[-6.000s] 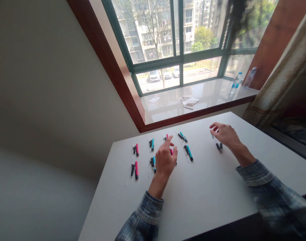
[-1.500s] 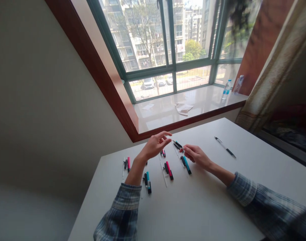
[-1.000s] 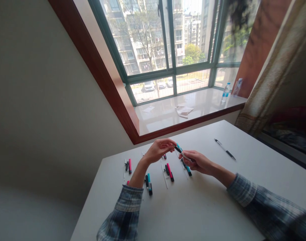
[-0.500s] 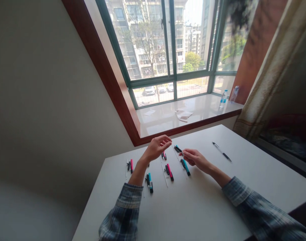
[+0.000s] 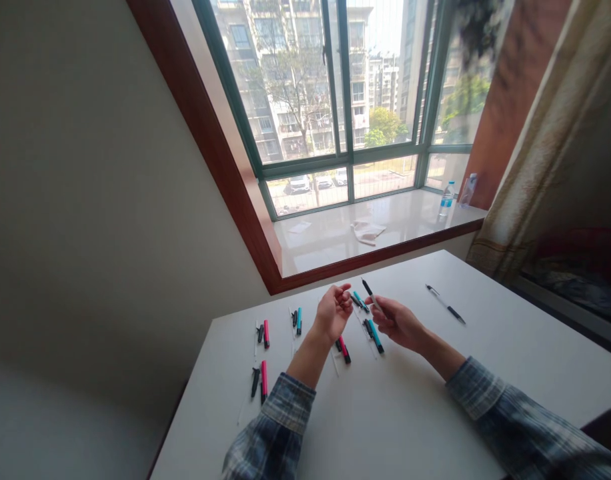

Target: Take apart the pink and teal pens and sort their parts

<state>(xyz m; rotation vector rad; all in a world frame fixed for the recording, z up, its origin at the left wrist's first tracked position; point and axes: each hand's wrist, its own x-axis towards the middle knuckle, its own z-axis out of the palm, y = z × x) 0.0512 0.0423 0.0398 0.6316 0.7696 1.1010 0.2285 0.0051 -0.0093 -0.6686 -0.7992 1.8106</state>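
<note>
My right hand (image 5: 395, 323) holds a slim pen (image 5: 369, 294) with a black tip and pale barrel, tilted up between its fingers. My left hand (image 5: 333, 313) is raised just left of it, fingers loosely curled, with nothing visible in them. On the white table (image 5: 395, 413), several pink highlighters (image 5: 264, 381) and blue highlighters (image 5: 375, 337) lie in short rows below both hands, with black pieces beside them. The hands hide no whole row, though my left forearm passes close to a pink one (image 5: 344, 350).
A black-and-white ballpoint pen (image 5: 445, 304) lies on the table to the right of my right hand. Beyond the table's far edge is a window sill (image 5: 335, 250) holding a white cloth (image 5: 368, 233) and a water bottle (image 5: 446, 199). A curtain (image 5: 515, 200) hangs at the right.
My right hand has tilted the pen upright. My left hand has dropped lower and curled its fingers. The view has shifted, bringing more of the marker rows at lower left into sight.
</note>
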